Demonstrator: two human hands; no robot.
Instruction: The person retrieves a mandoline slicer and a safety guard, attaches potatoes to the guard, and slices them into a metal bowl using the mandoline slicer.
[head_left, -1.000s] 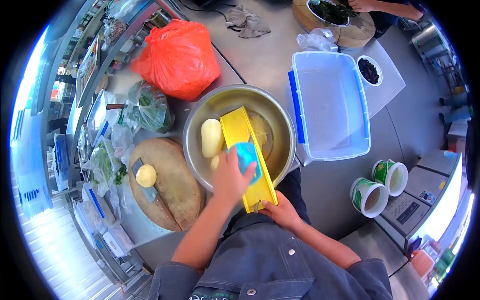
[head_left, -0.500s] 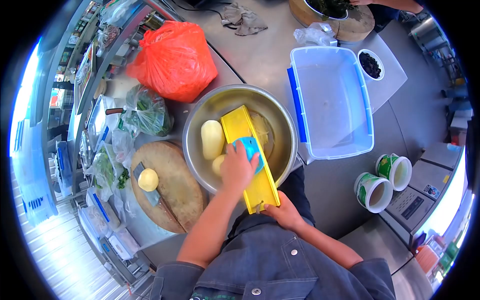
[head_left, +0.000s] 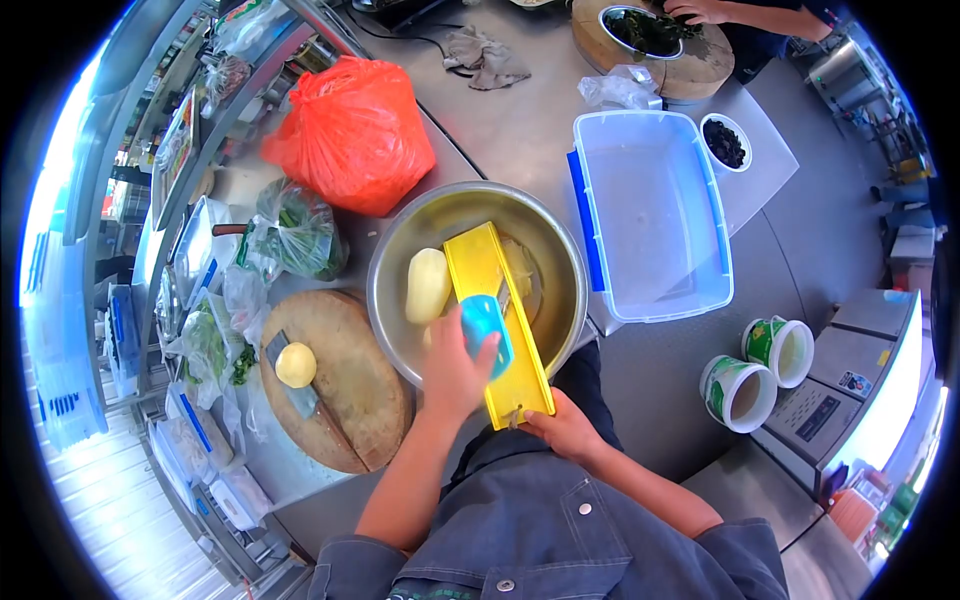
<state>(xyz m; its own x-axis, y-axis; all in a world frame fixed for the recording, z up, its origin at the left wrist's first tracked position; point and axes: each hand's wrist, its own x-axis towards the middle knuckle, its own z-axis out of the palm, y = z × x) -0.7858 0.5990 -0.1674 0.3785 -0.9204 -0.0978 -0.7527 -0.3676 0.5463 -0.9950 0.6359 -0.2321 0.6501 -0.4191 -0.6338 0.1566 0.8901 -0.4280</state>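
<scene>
A yellow slicer [head_left: 515, 345] slants across a large metal bowl [head_left: 385, 235], its lower end projecting past the near rim. My left hand [head_left: 455, 370] is closed on a blue hand guard [head_left: 488, 335] over the middle of the slicer; whether food sits under the guard is hidden. At the slicer's near end, my right hand [head_left: 562, 424] grips the edge with thumb and fingers. Inside the bowl a peeled potato [head_left: 428, 285] rests left of the slicer, and another pale piece is mostly covered by my left hand. Pale shreds [head_left: 520, 270] lie under the slicer's right side.
To the left, a round cutting board [head_left: 340, 400] carries a cleaver [head_left: 305, 402] and a peeled potato [head_left: 296, 365]. A red bag [head_left: 350, 135] stands behind. Right of the bowl is a clear plastic bin [head_left: 655, 220]. At the top right, a co-worker's hand [head_left: 700, 10] is over greens.
My left hand and the blue guard have slid down the slicer toward me, and the guard looks more tilted. My right hand keeps its grip. The view has shifted slightly.
</scene>
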